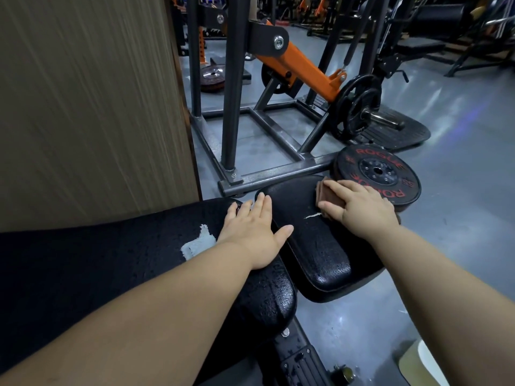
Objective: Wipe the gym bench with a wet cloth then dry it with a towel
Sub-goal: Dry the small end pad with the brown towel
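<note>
The right hand lies flat with its fingers spread and pressed down on a folded brown cloth, pinning it to the far end of the small black seat pad. The fingers are not curled around the cloth; they only hold it under the palm, and the cloth's edge shows past the fingertips. A pale tear in the pad's cover sits just beside the thumb.

The left hand rests open, palm down, fingers straight and together, the thumb out to the side. It bridges the gap between the seat pad and the long back pad of the bench, gripping nothing. Just beside the left wrist, on the back pad, is a ragged whitish patch; whether it is a torn spot or a scrap of towel cannot be told. Both pads glisten with small droplets.

Beyond the right hand a black weight plate with red lettering lies flat on the grey floor, touching the bench's far end. Behind it stands a steel frame with an orange arm, and a wooden panel rises at the left.
</note>
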The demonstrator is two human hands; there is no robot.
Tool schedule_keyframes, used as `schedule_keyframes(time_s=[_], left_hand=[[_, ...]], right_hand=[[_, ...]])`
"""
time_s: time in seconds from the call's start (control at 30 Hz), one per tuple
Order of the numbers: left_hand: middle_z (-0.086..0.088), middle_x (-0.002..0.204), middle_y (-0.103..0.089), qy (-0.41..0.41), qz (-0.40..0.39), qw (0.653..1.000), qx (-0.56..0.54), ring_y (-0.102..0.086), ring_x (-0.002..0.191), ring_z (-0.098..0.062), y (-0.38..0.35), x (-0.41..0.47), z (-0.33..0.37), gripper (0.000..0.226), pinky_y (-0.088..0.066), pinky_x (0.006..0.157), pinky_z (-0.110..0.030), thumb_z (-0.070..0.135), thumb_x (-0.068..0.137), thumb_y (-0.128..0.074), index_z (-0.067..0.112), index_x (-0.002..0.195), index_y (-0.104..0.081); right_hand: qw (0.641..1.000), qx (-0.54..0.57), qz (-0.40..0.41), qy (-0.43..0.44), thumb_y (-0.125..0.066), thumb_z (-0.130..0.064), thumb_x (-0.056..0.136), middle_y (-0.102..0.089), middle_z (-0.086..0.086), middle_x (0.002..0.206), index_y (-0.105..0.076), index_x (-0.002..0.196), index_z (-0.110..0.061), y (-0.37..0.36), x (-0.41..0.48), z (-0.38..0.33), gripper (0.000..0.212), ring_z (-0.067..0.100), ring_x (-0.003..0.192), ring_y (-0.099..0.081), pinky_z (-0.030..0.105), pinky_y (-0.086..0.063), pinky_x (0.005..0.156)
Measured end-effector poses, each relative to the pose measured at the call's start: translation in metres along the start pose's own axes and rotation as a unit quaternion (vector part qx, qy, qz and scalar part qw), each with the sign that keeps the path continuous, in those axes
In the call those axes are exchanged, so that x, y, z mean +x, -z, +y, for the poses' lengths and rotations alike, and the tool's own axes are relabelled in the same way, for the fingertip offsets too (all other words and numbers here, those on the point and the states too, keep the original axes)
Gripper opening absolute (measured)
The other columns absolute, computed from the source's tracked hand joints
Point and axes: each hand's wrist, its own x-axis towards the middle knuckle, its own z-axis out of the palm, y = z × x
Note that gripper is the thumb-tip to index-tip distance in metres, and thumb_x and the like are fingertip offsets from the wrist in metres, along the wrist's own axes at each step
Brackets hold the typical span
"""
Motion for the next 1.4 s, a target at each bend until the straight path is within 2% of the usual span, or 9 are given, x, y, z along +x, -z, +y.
schedule_keyframes(time_s=[0.13, 0.3, 0.47, 0.6, 0.83, 0.97, 1.07, 1.27, 1.4], left_hand=[[0.002, 0.162, 0.013, 0.001, 0.003, 1.0, -0.002, 0.005, 0.15, -0.018, -0.001, 0.001, -0.002, 0.079, 0.003, 0.121, -0.045, 0.066, 0.095, -0.01, 0.017, 0.154, 0.01], [0.002, 0.162, 0.014, 0.001, 0.004, 1.0, 0.001, 0.006, 0.15, -0.017, -0.002, 0.0, -0.001, 0.079, 0.004, 0.121, -0.044, 0.066, 0.095, -0.009, 0.018, 0.154, 0.01], [0.001, 0.162, 0.015, -0.003, -0.002, 1.0, -0.006, 0.009, 0.149, -0.018, -0.001, 0.0, 0.0, 0.077, 0.005, 0.12, -0.045, 0.064, 0.096, -0.009, 0.017, 0.154, 0.011], [0.0, 0.162, 0.014, -0.004, 0.002, 1.0, -0.014, 0.007, 0.15, -0.019, 0.0, 0.001, -0.003, 0.069, 0.007, 0.12, -0.044, 0.056, 0.1, -0.008, 0.016, 0.154, 0.01], [0.001, 0.162, 0.012, -0.004, 0.002, 1.0, -0.025, 0.006, 0.15, -0.018, -0.001, -0.001, -0.002, 0.066, 0.007, 0.12, -0.042, 0.053, 0.1, -0.005, 0.017, 0.155, 0.008], [0.002, 0.163, 0.011, -0.003, 0.001, 1.0, -0.03, 0.006, 0.15, -0.017, 0.0, -0.002, -0.001, 0.068, 0.007, 0.12, -0.043, 0.056, 0.099, -0.004, 0.018, 0.155, 0.008], [0.003, 0.162, 0.012, -0.003, 0.001, 0.999, -0.033, 0.007, 0.149, -0.016, 0.001, -0.002, 0.0, 0.073, 0.007, 0.12, -0.043, 0.062, 0.097, -0.004, 0.019, 0.155, 0.008], [0.002, 0.163, 0.01, -0.001, 0.005, 1.0, -0.029, 0.005, 0.15, -0.016, 0.0, -0.002, 0.0, 0.082, 0.005, 0.12, -0.044, 0.069, 0.092, -0.005, 0.018, 0.155, 0.006], [0.003, 0.163, 0.01, 0.002, 0.004, 1.0, -0.031, 0.005, 0.149, -0.015, 0.001, -0.001, -0.002, 0.085, 0.006, 0.12, -0.043, 0.072, 0.09, -0.003, 0.018, 0.155, 0.006]], right_hand=[[1.0, 0.02, -0.011, -0.019, -0.034, -0.076, 0.085, -0.028, -0.018, 0.151, -0.022, 0.142, -0.055, 0.0, 0.015, -0.009, 0.062, 0.026, 0.135, -0.031, 0.051, -0.034, 0.102], [0.999, -0.031, 0.018, 0.001, -0.03, -0.074, 0.086, -0.031, -0.02, 0.15, -0.025, 0.141, -0.055, -0.003, -0.032, -0.01, 0.059, 0.021, 0.139, -0.026, 0.051, -0.028, 0.106], [0.994, -0.031, 0.1, 0.041, -0.025, -0.074, 0.083, -0.051, -0.016, 0.137, -0.043, 0.133, -0.052, -0.023, -0.113, -0.01, 0.057, 0.025, 0.134, -0.039, 0.061, -0.029, 0.103], [0.991, -0.026, 0.121, 0.045, -0.03, -0.07, 0.085, -0.053, -0.013, 0.136, -0.047, 0.132, -0.047, -0.038, -0.141, -0.021, 0.055, 0.028, 0.135, -0.036, 0.064, -0.025, 0.104], [0.993, -0.054, 0.097, 0.033, -0.023, -0.073, 0.082, -0.058, -0.011, 0.131, -0.05, 0.13, -0.049, -0.023, -0.1, -0.037, 0.06, 0.027, 0.131, -0.044, 0.065, -0.022, 0.105], [0.997, -0.065, 0.049, 0.02, -0.02, -0.075, 0.085, -0.036, -0.015, 0.149, -0.026, 0.142, -0.053, -0.015, -0.062, -0.045, 0.062, 0.023, 0.143, -0.022, 0.061, -0.009, 0.112], [0.998, -0.053, 0.041, 0.021, -0.024, -0.074, 0.087, -0.03, -0.014, 0.152, -0.02, 0.143, -0.053, -0.012, -0.031, -0.048, 0.06, 0.024, 0.144, -0.018, 0.062, -0.008, 0.113], [0.999, -0.039, 0.011, -0.004, -0.027, -0.071, 0.089, -0.03, -0.01, 0.153, -0.026, 0.142, -0.049, -0.008, 0.033, -0.062, 0.057, 0.03, 0.141, -0.02, 0.067, -0.008, 0.11], [0.999, -0.044, -0.008, 0.011, -0.026, -0.07, 0.089, -0.034, -0.01, 0.149, -0.033, 0.138, -0.048, -0.008, 0.055, -0.076, 0.054, 0.031, 0.139, -0.024, 0.068, -0.01, 0.108]])
